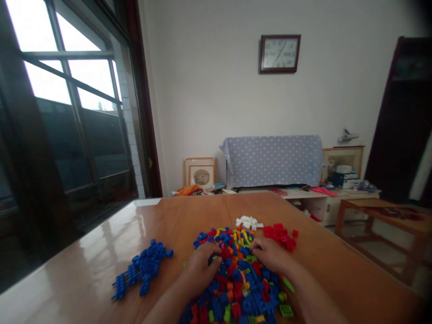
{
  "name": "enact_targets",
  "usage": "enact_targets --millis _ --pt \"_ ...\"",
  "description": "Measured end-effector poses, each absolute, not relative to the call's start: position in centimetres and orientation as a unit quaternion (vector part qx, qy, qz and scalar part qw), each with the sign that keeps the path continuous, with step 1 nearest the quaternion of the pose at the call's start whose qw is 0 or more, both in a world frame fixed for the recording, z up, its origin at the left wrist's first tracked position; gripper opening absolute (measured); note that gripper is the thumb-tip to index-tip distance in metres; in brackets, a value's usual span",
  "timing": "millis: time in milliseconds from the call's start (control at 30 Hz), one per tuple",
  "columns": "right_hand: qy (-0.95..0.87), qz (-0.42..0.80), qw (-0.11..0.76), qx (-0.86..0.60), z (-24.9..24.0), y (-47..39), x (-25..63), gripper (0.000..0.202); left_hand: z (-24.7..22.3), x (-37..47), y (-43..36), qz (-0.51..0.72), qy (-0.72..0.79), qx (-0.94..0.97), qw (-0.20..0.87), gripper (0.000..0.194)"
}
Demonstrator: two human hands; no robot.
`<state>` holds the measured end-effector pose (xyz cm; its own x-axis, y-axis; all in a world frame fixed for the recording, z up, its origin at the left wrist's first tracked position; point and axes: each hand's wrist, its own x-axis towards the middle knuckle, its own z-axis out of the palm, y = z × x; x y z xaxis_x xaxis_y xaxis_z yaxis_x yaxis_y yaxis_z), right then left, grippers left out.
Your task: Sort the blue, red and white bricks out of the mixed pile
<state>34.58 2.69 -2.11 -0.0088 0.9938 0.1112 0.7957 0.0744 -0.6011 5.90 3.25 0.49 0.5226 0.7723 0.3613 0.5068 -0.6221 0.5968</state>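
Note:
A mixed pile of plastic building blocks [232,288] in blue, red, green, yellow and orange lies on the wooden table in front of me. My left hand [202,267] reaches over the pile's left side, thumb and forefinger apart, with blue blocks showing in the gap. At the right side of the pile is my right hand [270,255], its fingers curled together at the blocks; whatever they hold is hidden. Just beyond that hand sits a heap of red blocks [279,235]. White blocks [248,222] form a small group behind the pile. Blue blocks [143,267] are gathered apart on the left.
The glossy wooden table [97,265] spreads out on both sides of the blocks. Against the wall stands a low cabinet with a polka-dot cloth [273,162] over something on it. A wooden side table [381,211] is at the right, and a large window [81,103] at the left.

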Motion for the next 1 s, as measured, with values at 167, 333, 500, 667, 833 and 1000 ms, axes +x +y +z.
enact_targets --millis 167,333,500,667,833,1000 --pt "-0.649 0.210 0.309 -0.662 -2.5 3.1 35.9 0.019 0.5 5.8 3.9 0.328 0.384 0.838 0.208 0.026" --pt "-0.640 0.175 0.281 -0.693 -2.6 3.1 37.1 0.018 0.2 5.1 4.5 0.332 0.436 0.816 0.185 0.026" --pt "-0.648 0.182 0.251 -0.696 -3.1 3.0 37.5 0.013 0.1 4.3 5.3 0.292 0.517 0.791 0.147 0.027" --pt "-0.671 0.203 0.231 -0.675 -3.3 2.7 36.5 0.011 -1.3 3.9 6.4 0.261 0.566 0.769 0.140 0.038" --pt "-0.692 0.253 0.254 -0.627 -2.5 2.4 35.4 0.016 -2.3 4.2 7.1 0.289 0.509 0.786 0.198 0.033" --pt "-0.670 0.328 0.298 -0.595 -2.1 2.3 34.7 0.021 -2.0 4.6 7.0 0.336 0.460 0.786 0.241 0.034"
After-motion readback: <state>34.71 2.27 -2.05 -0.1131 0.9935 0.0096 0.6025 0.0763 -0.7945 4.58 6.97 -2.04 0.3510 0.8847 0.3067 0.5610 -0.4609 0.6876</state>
